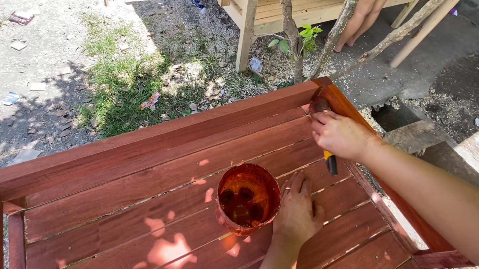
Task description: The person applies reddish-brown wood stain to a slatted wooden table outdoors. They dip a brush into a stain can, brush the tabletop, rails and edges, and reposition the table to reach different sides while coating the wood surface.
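We see the right hand (341, 134) clenched around a paintbrush (325, 135), its grip wrapped on the yellow-and-black handle, the bristles pressed against the far right corner rail of the red-stained slatted wooden frame (135, 185). The left hand (296, 207) lies flat and released, fingers spread on the slats, touching the side of a cut-off plastic pot of reddish stain (248, 197) (standing upright near the frame's middle). Beyond, an unpainted pale wooden bench (247, 4) stands on gravel, beside another person's bare legs (360, 17).

Head camera, looking steeply down, close above slatted bench (135, 185)
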